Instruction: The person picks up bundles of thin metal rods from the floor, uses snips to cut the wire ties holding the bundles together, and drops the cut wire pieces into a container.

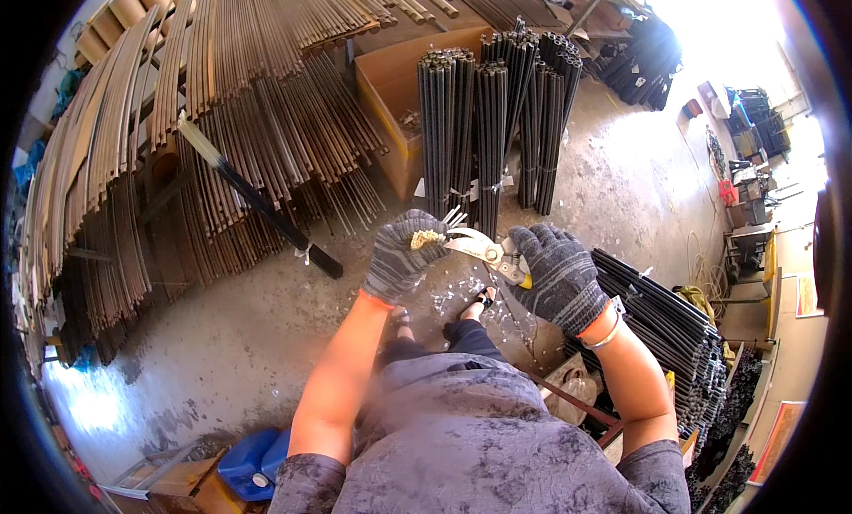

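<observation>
My left hand (399, 258), in a grey striped knit glove with an orange cuff, is closed round a small bunch of thin whitish strips (455, 217). A cluster of pale yellow ends (428, 239) pokes out beside its fingers. I cannot make out what the strips are. In my right hand (561, 279), gloved the same way, is a pair of pruning shears (479, 246) with pale metal jaws and a bit of yellow on the handle. The jaws point left and reach the bunch at my left hand's fingertips.
Bundles of dark ribbed rods (491, 132) stand upright ahead, beside a large cardboard box (387, 114). Long brown strips (257, 123) fill racks at the left. More black rods (661, 314) lie stacked at the right. A blue jerrycan (248, 461) stands low left. White scraps litter the concrete floor (293, 336).
</observation>
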The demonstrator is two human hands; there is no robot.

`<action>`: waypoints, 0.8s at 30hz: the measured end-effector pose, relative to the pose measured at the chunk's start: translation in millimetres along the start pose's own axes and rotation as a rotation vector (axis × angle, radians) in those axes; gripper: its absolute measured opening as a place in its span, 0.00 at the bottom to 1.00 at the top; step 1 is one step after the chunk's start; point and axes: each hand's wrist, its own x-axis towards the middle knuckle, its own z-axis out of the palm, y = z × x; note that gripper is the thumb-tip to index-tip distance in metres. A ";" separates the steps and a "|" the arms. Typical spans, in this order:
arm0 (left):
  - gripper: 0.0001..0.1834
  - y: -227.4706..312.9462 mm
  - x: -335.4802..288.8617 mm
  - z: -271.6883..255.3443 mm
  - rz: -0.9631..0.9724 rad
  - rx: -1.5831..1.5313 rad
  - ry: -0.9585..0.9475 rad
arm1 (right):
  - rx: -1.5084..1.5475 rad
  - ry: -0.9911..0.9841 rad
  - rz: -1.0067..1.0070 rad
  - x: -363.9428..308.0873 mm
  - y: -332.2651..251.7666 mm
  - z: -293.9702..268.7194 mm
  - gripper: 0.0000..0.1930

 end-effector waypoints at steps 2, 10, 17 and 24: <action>0.13 0.4 0.1 -0.8 0.000 0.009 -0.014 | 0.001 -0.005 -0.003 0.7 -1.5 -1.2 0.33; 0.14 4.9 0.1 4.7 0.014 0.079 0.029 | -0.004 -0.015 0.009 1.2 -7.2 -3.3 0.28; 0.14 4.1 4.2 9.3 0.006 0.126 0.025 | 0.021 0.016 0.003 -0.5 -7.4 -0.3 0.28; 0.12 4.5 7.1 3.7 0.053 0.191 -0.009 | 0.060 0.034 0.029 -1.7 -8.3 1.9 0.25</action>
